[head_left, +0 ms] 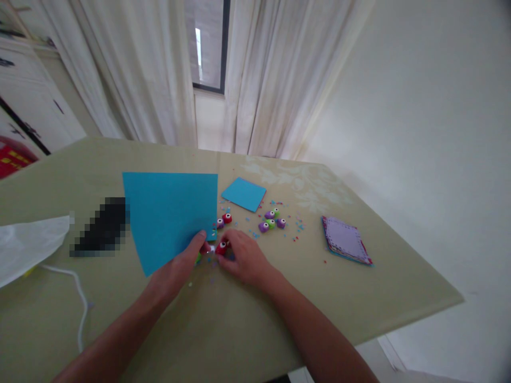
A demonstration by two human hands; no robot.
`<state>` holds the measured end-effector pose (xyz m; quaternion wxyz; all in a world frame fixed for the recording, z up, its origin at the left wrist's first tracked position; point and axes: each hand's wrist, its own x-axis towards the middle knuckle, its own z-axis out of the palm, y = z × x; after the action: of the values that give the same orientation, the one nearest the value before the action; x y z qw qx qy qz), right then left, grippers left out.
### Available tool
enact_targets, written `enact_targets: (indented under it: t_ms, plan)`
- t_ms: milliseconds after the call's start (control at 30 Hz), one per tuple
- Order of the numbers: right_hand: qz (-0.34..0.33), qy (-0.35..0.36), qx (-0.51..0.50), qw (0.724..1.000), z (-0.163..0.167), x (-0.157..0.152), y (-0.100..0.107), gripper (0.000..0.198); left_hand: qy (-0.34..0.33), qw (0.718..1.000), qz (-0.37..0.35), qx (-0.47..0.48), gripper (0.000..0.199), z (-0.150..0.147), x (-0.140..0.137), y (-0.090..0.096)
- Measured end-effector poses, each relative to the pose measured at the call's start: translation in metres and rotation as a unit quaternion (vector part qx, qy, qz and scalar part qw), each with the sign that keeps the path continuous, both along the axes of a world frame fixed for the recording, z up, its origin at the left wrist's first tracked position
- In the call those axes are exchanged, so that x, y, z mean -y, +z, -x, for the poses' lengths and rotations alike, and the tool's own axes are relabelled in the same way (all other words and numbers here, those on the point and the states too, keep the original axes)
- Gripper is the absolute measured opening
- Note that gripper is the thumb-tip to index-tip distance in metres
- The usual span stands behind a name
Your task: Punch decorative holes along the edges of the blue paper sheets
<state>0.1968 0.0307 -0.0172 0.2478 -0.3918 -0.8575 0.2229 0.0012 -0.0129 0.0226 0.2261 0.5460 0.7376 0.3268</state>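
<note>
My left hand (pixel 192 254) pinches a large sheet of blue paper (pixel 170 213) near its lower right corner, where small cut-outs show. The sheet is raised and tilted above the table. My right hand (pixel 246 259) has its fingers closed around a small red craft punch (pixel 221 247) with an eye on it, right beside that corner. Whether the paper sits in the punch's slot I cannot tell. A green punch (pixel 198 258) is partly hidden under my left hand. Just behind my hands are another red punch (pixel 227 218) and a purple punch (pixel 220 223).
Several purple and green punches (pixel 264 227) stand in a cluster amid scattered confetti. A smaller blue paper stack (pixel 244 194) lies behind. At right is a pile of edge-punched papers (pixel 347 239). A white cable (pixel 82 303), white sheet-like item (pixel 32 244) and pixelated dark object (pixel 104 229) are left.
</note>
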Motion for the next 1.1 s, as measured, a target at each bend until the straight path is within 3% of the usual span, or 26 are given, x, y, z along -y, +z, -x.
enact_targets:
  t_ms: [133,200,267,367,533,633,833,1100]
  plan:
    - [0.107,-0.086,-0.159,0.978,-0.009,-0.006,0.006,0.039,0.009,0.997,0.018,0.071,0.038,-0.01,-0.002,0.01]
    - [0.205,-0.112,-0.274,0.933,-0.013,-0.01,0.012,0.04,0.0,0.993,0.035,0.114,0.037,-0.012,0.0,0.015]
    - [0.302,-0.116,-0.377,0.868,-0.016,-0.013,0.017,0.035,-0.01,0.99,0.053,0.127,0.038,-0.013,0.002,0.018]
    - [0.393,-0.115,-0.472,0.78,-0.016,-0.015,0.021,0.036,-0.018,0.991,0.064,0.118,0.04,-0.014,0.004,0.022]
    - [0.441,-0.117,-0.523,0.72,-0.014,-0.014,0.023,0.045,-0.019,0.992,0.059,0.113,0.039,-0.016,0.003,0.021]
    - [0.446,-0.113,-0.53,0.712,-0.013,-0.011,0.026,0.05,-0.02,0.994,0.047,0.095,0.038,-0.017,0.002,0.02]
    - [0.434,-0.132,-0.501,0.737,-0.011,-0.011,0.024,0.044,-0.039,0.988,0.08,0.122,0.037,-0.02,0.003,0.019]
    - [0.446,-0.111,-0.499,0.734,-0.013,-0.009,0.027,0.046,-0.062,0.995,0.042,0.063,0.041,-0.021,0.001,0.017]
